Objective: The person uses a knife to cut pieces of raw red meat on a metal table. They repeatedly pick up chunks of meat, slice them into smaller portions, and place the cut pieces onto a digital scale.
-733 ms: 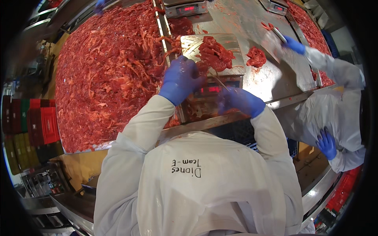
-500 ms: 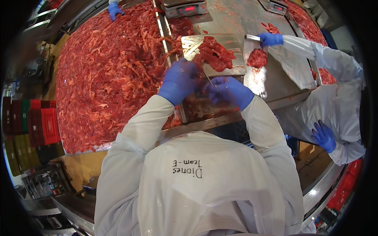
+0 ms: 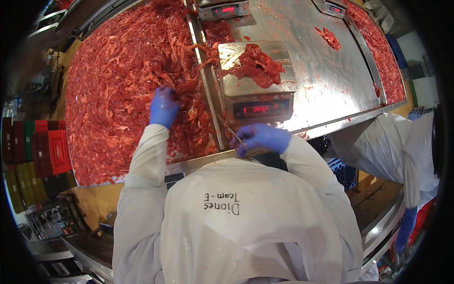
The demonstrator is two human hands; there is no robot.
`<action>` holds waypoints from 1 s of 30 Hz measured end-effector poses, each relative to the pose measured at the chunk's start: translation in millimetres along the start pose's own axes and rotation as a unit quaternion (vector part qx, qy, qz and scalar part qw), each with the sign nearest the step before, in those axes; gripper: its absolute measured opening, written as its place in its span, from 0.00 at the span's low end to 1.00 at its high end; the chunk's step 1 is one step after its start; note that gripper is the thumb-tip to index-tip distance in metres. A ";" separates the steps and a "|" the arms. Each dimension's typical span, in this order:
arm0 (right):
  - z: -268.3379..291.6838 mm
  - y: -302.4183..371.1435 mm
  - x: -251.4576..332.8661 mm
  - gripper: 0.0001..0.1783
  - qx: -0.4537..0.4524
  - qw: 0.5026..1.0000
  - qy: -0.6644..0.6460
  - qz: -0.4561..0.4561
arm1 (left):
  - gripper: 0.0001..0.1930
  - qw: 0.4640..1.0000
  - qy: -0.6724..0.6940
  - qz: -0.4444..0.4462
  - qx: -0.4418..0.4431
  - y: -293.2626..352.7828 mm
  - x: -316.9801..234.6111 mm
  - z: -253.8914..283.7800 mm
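Note:
My left hand (image 3: 164,108), in a blue glove, is over the near right part of a large heap of red meat trimmings (image 3: 118,94). Its fingers are curled; whether they grip any meat is hidden. My right hand (image 3: 266,138), also gloved in blue, is closed around a thin-bladed knife (image 3: 232,131) by the table's near edge, its blade slanting up to the left. Beyond that hand stands a metal scale (image 3: 276,49) with a red lit display. A ragged piece of red meat (image 3: 262,66) lies on its plate, trailing a strip leftward.
A metal divider (image 3: 208,85) separates the heap from the steel table (image 3: 326,75). Two more scales (image 3: 222,9) (image 3: 329,7) stand at the far side. A small meat piece (image 3: 328,38) lies right. A co-worker's gloved hand (image 3: 405,229) hangs at right; red crates (image 3: 59,151) are stacked left.
My left hand has moved left from the scale to the meat heap. My right hand has come nearer with the knife, uncovering the display. The co-worker has drawn back, and their meat piece is gone.

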State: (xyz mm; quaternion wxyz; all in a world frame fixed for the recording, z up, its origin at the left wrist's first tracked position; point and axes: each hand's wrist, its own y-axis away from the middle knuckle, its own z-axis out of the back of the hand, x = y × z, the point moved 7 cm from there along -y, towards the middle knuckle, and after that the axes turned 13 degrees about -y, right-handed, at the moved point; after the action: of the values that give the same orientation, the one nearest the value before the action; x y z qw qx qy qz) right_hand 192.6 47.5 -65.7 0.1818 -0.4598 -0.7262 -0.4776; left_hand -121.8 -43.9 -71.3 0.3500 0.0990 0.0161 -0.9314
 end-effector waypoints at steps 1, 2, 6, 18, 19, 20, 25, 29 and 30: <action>6.4 13.9 3.3 0.19 -0.028 0.999 -0.030 0.036 | 0.20 0.999 -0.029 0.012 -0.020 3.4 15.7 1.6; 14.4 35.6 10.0 0.19 -0.055 0.994 -0.058 0.069 | 0.23 0.999 0.000 0.014 -0.033 2.5 24.2 3.0; 123.7 104.2 19.4 0.18 -0.212 0.953 -0.047 0.210 | 0.33 0.987 0.087 -0.032 -0.131 -33.0 -25.7 24.4; 74.6 41.0 90.7 0.17 -0.194 0.948 -0.078 0.239 | 0.21 0.961 0.113 -0.251 -0.034 -26.3 -193.9 39.2; 61.2 39.8 79.6 0.16 -0.161 0.963 -0.103 0.192 | 0.16 0.962 0.043 -0.267 -0.034 -26.1 -188.3 31.8; 53.8 35.2 71.1 0.17 -0.136 0.969 -0.096 0.180 | 0.13 0.961 0.057 -0.266 -0.038 -24.7 -186.1 29.3; 41.3 5.3 22.7 0.24 -0.057 0.982 -0.119 0.137 | 0.02 0.949 0.103 -0.296 -0.040 17.2 -166.2 33.6; 50.2 -23.8 28.8 0.19 -0.086 0.963 -0.217 0.134 | 0.03 0.977 0.056 -0.188 0.085 27.8 -64.6 -28.2; 43.3 -23.6 37.9 0.16 -0.098 0.966 -0.202 0.131 | 0.05 0.980 0.073 -0.172 0.070 28.3 -51.1 -28.0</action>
State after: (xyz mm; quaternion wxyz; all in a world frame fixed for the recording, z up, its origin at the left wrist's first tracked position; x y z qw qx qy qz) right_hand 160.9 100.7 -72.1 0.0466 -0.6534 -0.6308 -0.4159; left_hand -60.8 -29.3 -87.6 0.1745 0.1871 -0.0069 -0.9667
